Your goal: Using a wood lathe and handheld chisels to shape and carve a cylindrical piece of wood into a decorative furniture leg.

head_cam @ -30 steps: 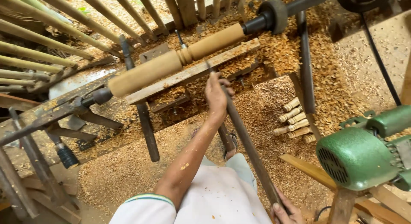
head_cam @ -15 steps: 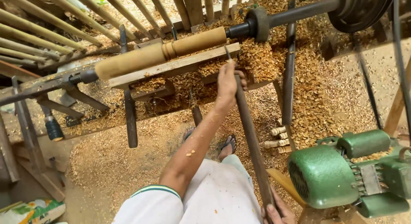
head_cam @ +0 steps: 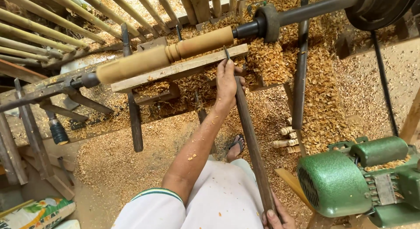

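A pale wooden cylinder (head_cam: 166, 56) with a turned bead is mounted on the lathe, slanting from lower left to upper right. In front of it runs a plank tool rest (head_cam: 179, 68). My left hand (head_cam: 227, 82) is wrapped around the front of a long dark chisel (head_cam: 250, 146) and presses it on the rest, with the tip at the cylinder's right end. My right hand (head_cam: 275, 218) holds the chisel's rear end at the bottom edge, partly out of view.
A green motor (head_cam: 350, 181) stands at lower right, its belt (head_cam: 380, 76) running up to the pulley. Wood shavings cover the floor. Several small turned pieces (head_cam: 286, 139) lie near my sandalled foot (head_cam: 236, 148). Long rods (head_cam: 43, 32) lean at upper left. A sack (head_cam: 35, 213) lies at lower left.
My left hand and the chisel tip have slid right along the rest, away from the bead towards the cylinder's right end. The view has shifted a little; the motor shows more fully.
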